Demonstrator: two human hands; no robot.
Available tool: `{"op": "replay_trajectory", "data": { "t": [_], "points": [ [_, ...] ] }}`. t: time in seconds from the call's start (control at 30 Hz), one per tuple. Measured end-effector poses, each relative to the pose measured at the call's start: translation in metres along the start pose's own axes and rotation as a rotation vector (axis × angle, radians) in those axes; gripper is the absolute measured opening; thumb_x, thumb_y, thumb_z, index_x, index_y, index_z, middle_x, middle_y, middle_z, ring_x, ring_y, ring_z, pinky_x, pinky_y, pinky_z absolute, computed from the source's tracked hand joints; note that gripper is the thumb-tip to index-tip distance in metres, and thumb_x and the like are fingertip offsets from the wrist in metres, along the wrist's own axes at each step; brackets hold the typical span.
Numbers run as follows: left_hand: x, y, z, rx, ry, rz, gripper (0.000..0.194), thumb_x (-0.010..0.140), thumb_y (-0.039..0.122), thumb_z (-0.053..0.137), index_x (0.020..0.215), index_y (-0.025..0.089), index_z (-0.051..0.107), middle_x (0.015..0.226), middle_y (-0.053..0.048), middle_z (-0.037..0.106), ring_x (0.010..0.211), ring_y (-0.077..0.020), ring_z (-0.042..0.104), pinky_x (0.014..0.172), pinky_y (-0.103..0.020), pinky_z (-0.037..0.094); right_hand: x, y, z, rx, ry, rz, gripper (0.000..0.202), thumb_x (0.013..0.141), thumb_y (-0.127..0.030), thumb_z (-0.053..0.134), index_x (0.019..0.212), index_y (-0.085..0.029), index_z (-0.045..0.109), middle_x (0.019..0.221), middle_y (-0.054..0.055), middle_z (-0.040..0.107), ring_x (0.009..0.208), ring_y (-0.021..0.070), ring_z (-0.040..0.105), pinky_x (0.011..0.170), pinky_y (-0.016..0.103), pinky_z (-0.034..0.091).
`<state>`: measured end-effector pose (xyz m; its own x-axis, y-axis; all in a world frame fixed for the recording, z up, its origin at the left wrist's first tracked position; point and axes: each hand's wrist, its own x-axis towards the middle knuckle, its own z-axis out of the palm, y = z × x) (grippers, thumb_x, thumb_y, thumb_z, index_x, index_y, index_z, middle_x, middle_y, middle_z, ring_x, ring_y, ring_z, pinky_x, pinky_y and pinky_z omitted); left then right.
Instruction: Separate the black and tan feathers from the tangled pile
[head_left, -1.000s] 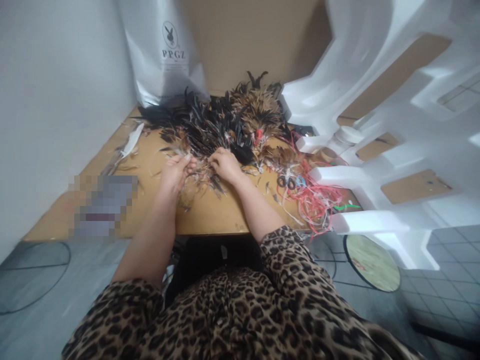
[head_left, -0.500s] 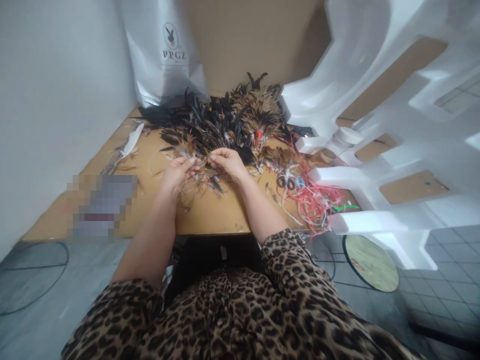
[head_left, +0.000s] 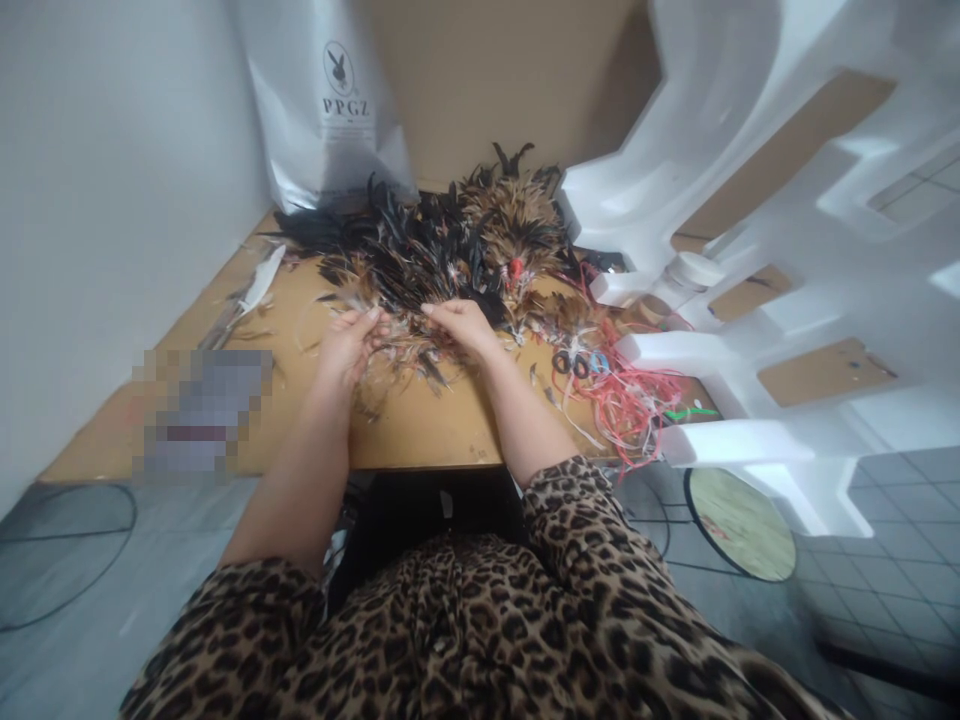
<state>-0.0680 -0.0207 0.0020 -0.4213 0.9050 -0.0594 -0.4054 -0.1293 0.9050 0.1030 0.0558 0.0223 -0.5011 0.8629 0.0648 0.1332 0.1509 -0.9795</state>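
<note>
Thumb and fingers of my left hand point(head_left: 347, 345) pinch a small brown feather point(head_left: 361, 292), whose fluffy end spreads above the fingertips. My right hand point(head_left: 463, 326) is a short way to the right, its thumb and forefinger pressed together; whatever lies between them is too small to make out. Behind both hands spreads a pile of dark feathers point(head_left: 420, 245), with a brown feather bundle point(head_left: 517, 220) at its right side. Loose feather scraps point(head_left: 424, 365) litter the tabletop below and between my hands.
Black ring handles point(head_left: 571, 364) lie right of my right arm, beside tangled pink string point(head_left: 630, 405). White foam pieces point(head_left: 720, 350) line the table's right side. A silver bag point(head_left: 337, 150) stands at the back left. One white feather point(head_left: 262, 278) lies on the left.
My left hand has shifted slightly left and the gap between my hands has widened. My right hand has hardly moved, and the feather pile looks the same.
</note>
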Motion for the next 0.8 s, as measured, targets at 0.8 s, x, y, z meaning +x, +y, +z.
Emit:
{"op": "replay_trajectory", "data": {
  "t": [0.8],
  "points": [
    [0.002, 0.002, -0.001, -0.044, 0.121, 0.064, 0.013, 0.069, 0.025, 0.069, 0.071, 0.015, 0.06, 0.071, 0.0, 0.066, 0.051, -0.0033, 0.055, 0.042, -0.012, 0.037, 0.003, 0.004, 0.0, 0.486, -0.172, 0.09, 0.029, 0.057, -0.036, 0.075, 0.068, -0.014, 0.059, 0.054, -0.004, 0.055, 0.044, 0.0039, 0.034, 0.04, 0.019, 0.021]
  ]
}}
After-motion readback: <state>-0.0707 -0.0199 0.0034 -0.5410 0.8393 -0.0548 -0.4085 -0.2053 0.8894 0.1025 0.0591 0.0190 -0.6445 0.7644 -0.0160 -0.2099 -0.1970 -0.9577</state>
